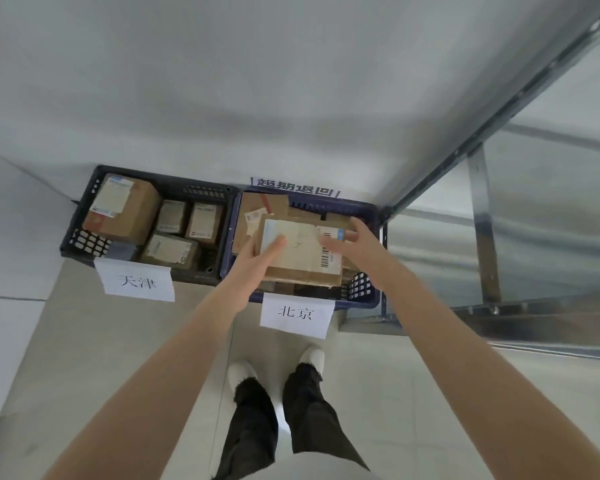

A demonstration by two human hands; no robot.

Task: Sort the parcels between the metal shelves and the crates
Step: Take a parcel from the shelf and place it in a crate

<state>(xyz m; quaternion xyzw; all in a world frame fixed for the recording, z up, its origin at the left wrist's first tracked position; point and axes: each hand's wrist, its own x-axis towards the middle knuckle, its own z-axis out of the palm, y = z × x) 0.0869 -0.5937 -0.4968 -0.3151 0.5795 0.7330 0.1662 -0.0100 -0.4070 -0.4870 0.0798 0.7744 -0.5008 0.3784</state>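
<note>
While over the blue crate point(361, 301), left hand point(258, 252) flat on parcel point(302, 261), right hand point(355, 242) spread above it

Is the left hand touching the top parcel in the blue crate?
Cannot tell. The head view shows the left hand overlapping the parcel from above, and blur hides any contact or gap.

The pale tiled floor point(118, 358) carried everything. Directly beneath the spot where the left hand point(257, 252) and right hand point(357, 244) met on a parcel point(302, 251) stood a blue crate point(364, 304), flat on the tiles. Just to the left of that grip, close beside the blue one, sat a black crate point(80, 209) — likewise on the floor. To the right of the grip the metal shelf point(499, 318) rested its bottom rail on the tiles. Nearer the person than the grip — a pair of white shoes point(241, 374).
</note>
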